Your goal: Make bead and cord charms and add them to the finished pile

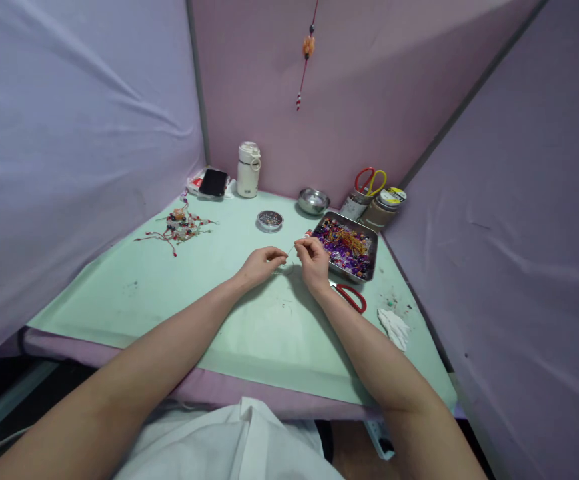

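My left hand (pixel 261 265) and my right hand (pixel 312 261) meet over the middle of the pale green mat (pixel 179 293). Both are pinched closed, fingertips almost touching. A thin thread or wire (pixel 290 251) runs between them; it is too fine to see clearly. The right hand hovers just left of a metal tray (pixel 372 240) full of purple, red and dark beads with orange cord on top. Red-handled scissors (pixel 352 297) lie on the mat under my right wrist.
At the mat's left lie finished beaded strings (pixel 179 227). Behind are a small round dish of beads (pixel 270 220), a steel bowl (pixel 313 201), a white bottle (pixel 248 170), a phone (pixel 213 182), thread spools (pixel 384 205) with scissors (pixel 369 180), crumpled tissue (pixel 393 327). Purple cloth walls enclose three sides.
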Tool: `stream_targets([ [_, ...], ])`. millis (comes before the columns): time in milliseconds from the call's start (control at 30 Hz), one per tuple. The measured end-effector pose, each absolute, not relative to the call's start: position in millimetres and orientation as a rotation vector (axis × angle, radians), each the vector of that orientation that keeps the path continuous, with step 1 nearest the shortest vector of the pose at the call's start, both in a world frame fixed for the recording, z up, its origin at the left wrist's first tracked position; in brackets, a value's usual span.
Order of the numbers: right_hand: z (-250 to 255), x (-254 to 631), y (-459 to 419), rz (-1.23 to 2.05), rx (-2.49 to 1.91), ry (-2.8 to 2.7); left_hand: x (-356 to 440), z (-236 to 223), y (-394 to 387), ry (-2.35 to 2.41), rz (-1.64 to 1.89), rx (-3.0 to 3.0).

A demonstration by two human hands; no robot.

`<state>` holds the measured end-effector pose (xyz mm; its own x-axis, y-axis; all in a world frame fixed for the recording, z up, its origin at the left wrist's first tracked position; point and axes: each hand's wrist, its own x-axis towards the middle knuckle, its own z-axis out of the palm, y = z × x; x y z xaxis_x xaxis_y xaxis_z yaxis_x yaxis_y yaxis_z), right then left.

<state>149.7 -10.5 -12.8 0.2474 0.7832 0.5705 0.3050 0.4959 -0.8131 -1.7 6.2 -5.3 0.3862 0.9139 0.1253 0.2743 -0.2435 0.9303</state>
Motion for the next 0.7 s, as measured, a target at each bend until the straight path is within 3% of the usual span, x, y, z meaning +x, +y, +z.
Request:
stream_targets([
  [333, -18.9, 152.0, -8.8, 0.437, -1.194, -1.375, -2.1, -5.1, 7.2, 1.104, 0.977, 1.607],
  [700, -19.8, 152.2, -14.5, 0.171, -1.15, -1.716, -1.4, -7.3, 7.8, 1.11, 1.016, 1.643],
])
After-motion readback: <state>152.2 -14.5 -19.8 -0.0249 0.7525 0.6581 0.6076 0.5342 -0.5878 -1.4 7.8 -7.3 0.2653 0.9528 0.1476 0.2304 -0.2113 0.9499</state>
